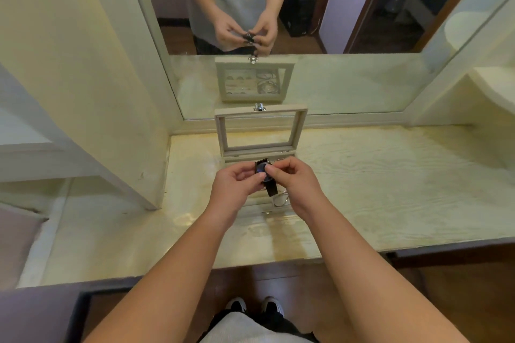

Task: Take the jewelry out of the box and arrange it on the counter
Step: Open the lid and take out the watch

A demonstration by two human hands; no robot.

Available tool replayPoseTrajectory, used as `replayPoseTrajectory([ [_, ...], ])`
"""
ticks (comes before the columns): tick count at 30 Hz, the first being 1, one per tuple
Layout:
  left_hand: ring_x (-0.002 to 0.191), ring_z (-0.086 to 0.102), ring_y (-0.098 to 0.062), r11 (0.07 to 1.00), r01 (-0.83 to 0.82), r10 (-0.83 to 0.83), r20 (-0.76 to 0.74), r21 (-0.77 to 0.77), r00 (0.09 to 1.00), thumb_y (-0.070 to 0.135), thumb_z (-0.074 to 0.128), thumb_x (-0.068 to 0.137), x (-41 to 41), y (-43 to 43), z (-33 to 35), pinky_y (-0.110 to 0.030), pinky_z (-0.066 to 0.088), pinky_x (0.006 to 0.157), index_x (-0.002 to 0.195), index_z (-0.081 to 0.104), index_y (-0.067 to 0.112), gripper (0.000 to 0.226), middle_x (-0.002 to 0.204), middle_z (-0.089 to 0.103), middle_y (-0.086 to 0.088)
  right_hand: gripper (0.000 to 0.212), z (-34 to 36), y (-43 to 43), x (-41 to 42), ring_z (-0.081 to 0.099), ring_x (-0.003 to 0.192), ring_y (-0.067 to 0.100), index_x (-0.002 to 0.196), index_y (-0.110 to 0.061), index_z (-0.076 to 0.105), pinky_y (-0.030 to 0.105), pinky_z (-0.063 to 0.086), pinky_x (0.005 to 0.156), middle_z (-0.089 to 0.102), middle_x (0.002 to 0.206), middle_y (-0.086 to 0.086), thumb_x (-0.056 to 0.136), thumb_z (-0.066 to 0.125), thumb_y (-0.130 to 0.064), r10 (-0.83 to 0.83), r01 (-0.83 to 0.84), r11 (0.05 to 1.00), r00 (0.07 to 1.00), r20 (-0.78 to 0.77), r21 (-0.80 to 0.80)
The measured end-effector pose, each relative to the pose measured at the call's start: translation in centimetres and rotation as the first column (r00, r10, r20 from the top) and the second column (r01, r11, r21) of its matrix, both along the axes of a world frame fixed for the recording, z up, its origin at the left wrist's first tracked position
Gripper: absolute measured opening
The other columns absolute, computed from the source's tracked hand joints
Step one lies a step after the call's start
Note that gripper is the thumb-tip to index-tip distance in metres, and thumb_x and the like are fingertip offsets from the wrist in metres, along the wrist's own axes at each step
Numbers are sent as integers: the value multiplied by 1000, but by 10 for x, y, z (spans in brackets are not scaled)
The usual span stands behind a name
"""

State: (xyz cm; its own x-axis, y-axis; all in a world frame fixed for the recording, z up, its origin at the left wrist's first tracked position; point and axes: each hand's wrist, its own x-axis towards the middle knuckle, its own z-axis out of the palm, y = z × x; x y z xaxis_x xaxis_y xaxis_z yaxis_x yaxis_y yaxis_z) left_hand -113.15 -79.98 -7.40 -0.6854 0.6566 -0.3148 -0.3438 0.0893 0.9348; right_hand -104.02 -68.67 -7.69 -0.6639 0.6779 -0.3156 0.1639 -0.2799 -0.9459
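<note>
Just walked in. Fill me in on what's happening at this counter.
A person stands at a pale counter in front of a mirror, holding a wristwatch with both hands above an open jewelry box. The left hand and right hand pinch the watch by its dial, with the dark strap hanging down. The box's glass lid stands upright. Some metal rings or bangles are still in the box. No jewelry lies on the counter yet.

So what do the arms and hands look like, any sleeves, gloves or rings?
Both forearms are bare right up to the frame edge, with no sleeves showing. The left hand and right hand wear no gloves; I see no rings or wristbands on either.
</note>
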Motion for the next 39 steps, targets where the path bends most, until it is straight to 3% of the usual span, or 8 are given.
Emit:
replayPoseTrajectory([
  [3,89,73,-26,1000,24,-24,33,-10,999,0,72,81,1,10,5,-32,60,76,99,71,7,19,93,75,-14,11,0,0,9,69,81,15,88,-18,66,30,53,77,73,82,1,82,73,-23,-26,25,999,1000,-11,-35],
  [6,85,73,-28,999,40,-38,75,-32,996,2,72,82,2,22,11,-36,60,77,103,68,0,22,95,74,-18,18,1,2,23,72,89,19,102,-16,69,32,55,84,75,90,2,86,68,-26,26,-26,999,999,24,-32],
  [13,73,73,-22,995,80,-79,25,-66,997,5,75,80,6,57,20,-25,58,64,93,66,6,15,88,72,-16,7,5,14,54,71,70,21,88,-4,71,25,56,63,73,76,12,88,64,-6,17,-19,991,1000,-18,-130],
  [18,66,72,-17,995,82,-78,54,-64,995,3,75,80,20,92,20,-23,56,60,89,66,4,13,83,71,-13,11,7,39,68,70,69,25,88,1,69,31,56,62,72,75,14,89,63,-8,-15,11,987,1000,-25,-162],
  [22,71,71,-21,993,80,-73,74,-90,995,4,75,80,38,131,16,-25,57,61,100,64,-4,24,91,70,-18,9,6,74,89,71,68,23,89,0,68,29,59,62,73,74,12,90,62,-6,-32,28,984,999,-21,-178],
  [27,66,71,-18,997,53,-45,137,-60,990,2,72,82,68,184,9,-24,57,60,83,68,3,4,78,72,-10,9,-1,127,122,71,67,22,87,0,68,29,59,65,73,74,13,90,61,-6,-20,17,979,1000,-13,-204],
  [39,73,70,-24,975,-11,76,290,-220,954,1,70,84,123,283,-32,-27,59,64,104,66,-6,22,91,71,-17,14,-39,213,174,71,67,23,84,3,69,27,56,60,72,71,13,89,63,-9,-63,98,961,988,140,-257],
])
